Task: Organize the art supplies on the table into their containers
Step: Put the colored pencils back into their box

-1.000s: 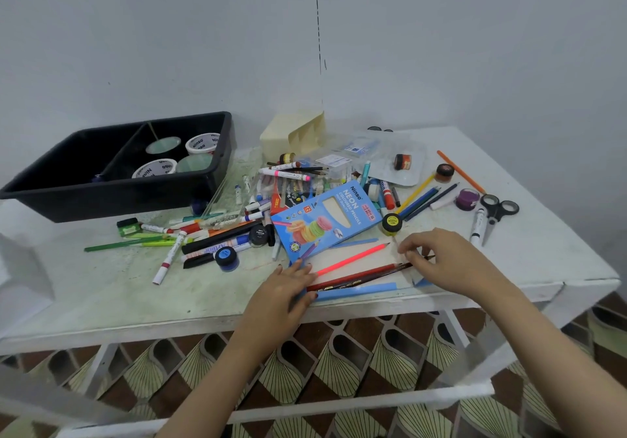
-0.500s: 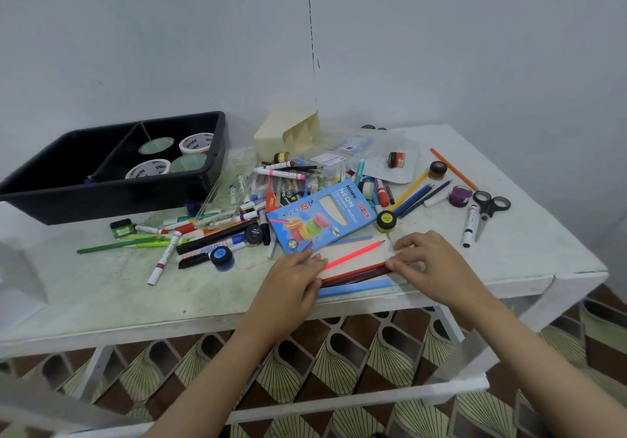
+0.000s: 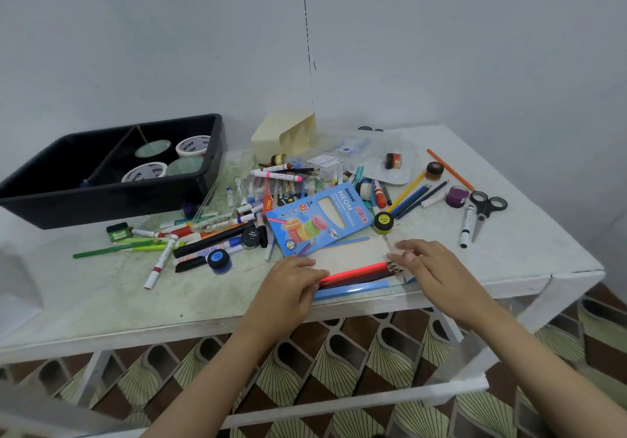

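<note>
Art-supply sort | pencils (image 3: pixel 356 274) bundled at front edge of surface (image 3: pixel 88 302), just before blue pencil box (image 3: pixel 319 220) | left hand (image 3: pixel 288 288) grip spread, fingers on blunt ends; right hand (image 3: pixel 432 268) grip spread, touching tips

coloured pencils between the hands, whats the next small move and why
Probably pinch the lined-up pink, dark red and blue coloured pencils together and lift them as one bundle. The right hand touches their tips, the left hand rests on their other ends, and the blue cardboard pencil box lies just behind them.
</note>
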The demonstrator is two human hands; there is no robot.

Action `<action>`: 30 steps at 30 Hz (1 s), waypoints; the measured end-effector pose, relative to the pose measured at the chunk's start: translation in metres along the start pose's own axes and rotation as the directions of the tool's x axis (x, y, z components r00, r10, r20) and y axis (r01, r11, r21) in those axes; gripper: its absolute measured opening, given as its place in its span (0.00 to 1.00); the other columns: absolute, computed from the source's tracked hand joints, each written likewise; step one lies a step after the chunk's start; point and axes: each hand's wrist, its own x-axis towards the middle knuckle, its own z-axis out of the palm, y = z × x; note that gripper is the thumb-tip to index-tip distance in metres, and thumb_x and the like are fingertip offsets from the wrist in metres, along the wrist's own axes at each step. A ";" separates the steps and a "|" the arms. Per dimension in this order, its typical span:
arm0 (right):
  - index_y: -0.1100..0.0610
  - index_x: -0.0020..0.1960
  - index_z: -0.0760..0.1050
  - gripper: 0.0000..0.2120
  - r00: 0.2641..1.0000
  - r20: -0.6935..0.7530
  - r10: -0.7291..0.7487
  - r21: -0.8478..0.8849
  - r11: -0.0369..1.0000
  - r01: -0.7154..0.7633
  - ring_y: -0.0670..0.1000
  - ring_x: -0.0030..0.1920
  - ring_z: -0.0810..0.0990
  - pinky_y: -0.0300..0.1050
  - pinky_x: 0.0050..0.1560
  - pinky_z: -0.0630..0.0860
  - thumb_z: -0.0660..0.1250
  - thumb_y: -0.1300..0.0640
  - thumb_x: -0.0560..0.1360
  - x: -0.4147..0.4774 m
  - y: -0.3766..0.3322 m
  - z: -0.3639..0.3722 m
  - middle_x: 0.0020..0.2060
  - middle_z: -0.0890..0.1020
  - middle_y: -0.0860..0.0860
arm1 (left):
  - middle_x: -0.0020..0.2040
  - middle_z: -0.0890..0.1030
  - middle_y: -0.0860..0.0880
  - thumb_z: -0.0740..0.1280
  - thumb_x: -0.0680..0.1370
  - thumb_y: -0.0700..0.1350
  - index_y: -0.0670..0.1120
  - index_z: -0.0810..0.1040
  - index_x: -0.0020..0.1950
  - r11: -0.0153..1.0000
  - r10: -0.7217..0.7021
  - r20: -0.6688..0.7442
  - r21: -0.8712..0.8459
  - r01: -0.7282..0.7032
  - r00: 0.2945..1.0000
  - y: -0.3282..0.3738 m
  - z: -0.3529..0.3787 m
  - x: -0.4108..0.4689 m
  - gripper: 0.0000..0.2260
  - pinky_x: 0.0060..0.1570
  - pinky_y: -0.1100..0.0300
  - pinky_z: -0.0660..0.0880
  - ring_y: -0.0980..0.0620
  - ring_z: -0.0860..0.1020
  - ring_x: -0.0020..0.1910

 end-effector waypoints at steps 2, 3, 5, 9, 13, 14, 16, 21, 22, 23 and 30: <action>0.45 0.61 0.77 0.34 1.000 0.016 -0.022 -0.012 1.000 0.023 0.40 0.59 0.65 0.37 0.57 0.59 0.39 0.33 0.74 -0.004 0.001 0.003 0.65 0.73 0.45 | 0.51 0.83 0.50 0.62 0.75 0.45 0.47 0.82 0.57 1.000 0.002 0.001 0.005 -0.002 1.000 0.000 0.000 0.000 0.13 0.58 0.58 0.68 0.51 0.77 0.57; 0.43 0.60 0.77 0.34 1.000 0.013 -0.028 -0.001 1.000 0.028 0.39 0.59 0.65 0.37 0.57 0.59 0.38 0.32 0.74 -0.006 0.002 0.003 0.66 0.72 0.44 | 0.50 0.83 0.51 0.61 0.76 0.47 0.48 0.81 0.57 1.000 0.006 0.003 0.008 -0.007 1.000 -0.001 0.001 0.000 0.14 0.58 0.59 0.68 0.52 0.77 0.57; 0.41 0.58 0.77 0.34 1.000 -0.019 -0.016 0.059 0.998 0.017 0.38 0.60 0.65 0.39 0.59 0.61 0.39 0.29 0.73 -0.009 0.002 0.004 0.66 0.72 0.43 | 0.50 0.83 0.54 0.58 0.76 0.53 0.49 0.81 0.57 1.000 0.017 0.005 0.011 -0.018 1.000 -0.001 0.003 -0.001 0.17 0.59 0.60 0.66 0.54 0.76 0.57; 0.46 0.64 0.74 0.32 0.993 -0.115 -0.012 0.066 0.998 0.020 0.39 0.67 0.61 0.41 0.66 0.60 0.43 0.32 0.75 -0.016 0.001 0.006 0.70 0.65 0.42 | 0.50 0.81 0.55 0.58 0.75 0.57 0.51 0.81 0.57 1.000 0.015 0.004 0.006 -0.015 1.000 -0.001 0.004 -0.001 0.18 0.57 0.63 0.64 0.57 0.74 0.54; 0.54 0.66 0.74 0.28 0.975 -0.173 -0.139 -0.241 0.966 0.095 0.52 0.71 0.61 0.45 0.68 0.56 0.45 0.42 0.80 -0.027 -0.001 0.014 0.74 0.60 0.53 | 0.47 0.81 0.55 0.59 0.75 0.57 0.51 0.82 0.55 1.000 0.017 -0.026 0.011 -0.016 1.000 0.001 0.004 -0.001 0.18 0.55 0.66 0.63 0.61 0.71 0.52; 0.56 0.66 0.74 0.28 0.975 -0.169 -0.147 -0.304 0.949 0.090 0.54 0.71 0.61 0.47 0.69 0.55 0.44 0.43 0.81 -0.029 -0.002 0.016 0.74 0.60 0.55 | 0.47 0.81 0.55 0.59 0.75 0.57 0.51 0.82 0.55 1.000 0.017 -0.028 0.010 -0.017 0.999 0.001 0.004 -0.001 0.18 0.54 0.67 0.63 0.62 0.70 0.51; 0.57 0.67 0.73 0.29 0.980 -0.157 -0.124 -0.363 0.930 0.059 0.56 0.71 0.60 0.52 0.69 0.56 0.42 0.43 0.81 -0.033 -0.003 0.020 0.74 0.60 0.57 | 0.47 0.81 0.55 0.59 0.75 0.57 0.51 0.82 0.55 1.000 0.023 -0.032 0.010 -0.023 0.999 0.001 0.005 -0.001 0.18 0.54 0.66 0.64 0.62 0.70 0.51; 0.52 0.69 0.71 0.28 0.989 -0.102 -0.111 -0.416 0.908 0.059 0.55 0.73 0.57 0.52 0.70 0.51 0.41 0.43 0.81 -0.036 -0.003 0.028 0.75 0.57 0.56 | 0.46 0.81 0.55 0.59 0.74 0.57 0.50 0.82 0.54 0.999 0.029 -0.028 0.022 -0.029 0.999 0.003 0.003 0.000 0.18 0.54 0.68 0.62 0.59 0.73 0.51; 0.52 0.69 0.70 0.28 0.990 -0.089 -0.106 -0.408 0.911 0.061 0.54 0.74 0.56 0.51 0.71 0.50 0.41 0.42 0.81 -0.036 -0.003 0.030 0.76 0.56 0.55 | 0.46 0.81 0.55 0.59 0.74 0.57 0.50 0.82 0.54 0.999 0.029 -0.026 0.025 -0.029 0.999 0.003 0.003 0.000 0.18 0.54 0.69 0.62 0.59 0.74 0.51; 0.52 0.70 0.70 0.28 0.991 -0.084 -0.102 -0.395 0.917 0.061 0.54 0.74 0.55 0.51 0.71 0.49 0.40 0.42 0.81 -0.036 -0.002 0.030 0.76 0.56 0.54 | 0.46 0.81 0.55 0.60 0.74 0.57 0.50 0.82 0.54 0.999 0.031 -0.025 0.027 -0.030 0.999 0.004 0.002 0.000 0.17 0.53 0.70 0.61 0.58 0.74 0.51; 0.47 0.66 0.72 0.20 0.963 -0.231 -0.136 0.044 0.988 0.150 0.43 0.71 0.61 0.34 0.68 0.59 0.51 0.44 0.80 -0.030 -0.009 0.013 0.72 0.64 0.46 | 0.47 0.80 0.57 0.61 0.73 0.55 0.51 0.82 0.52 1.000 0.026 -0.023 0.016 -0.026 0.999 0.007 0.002 0.008 0.15 0.53 0.67 0.62 0.60 0.72 0.51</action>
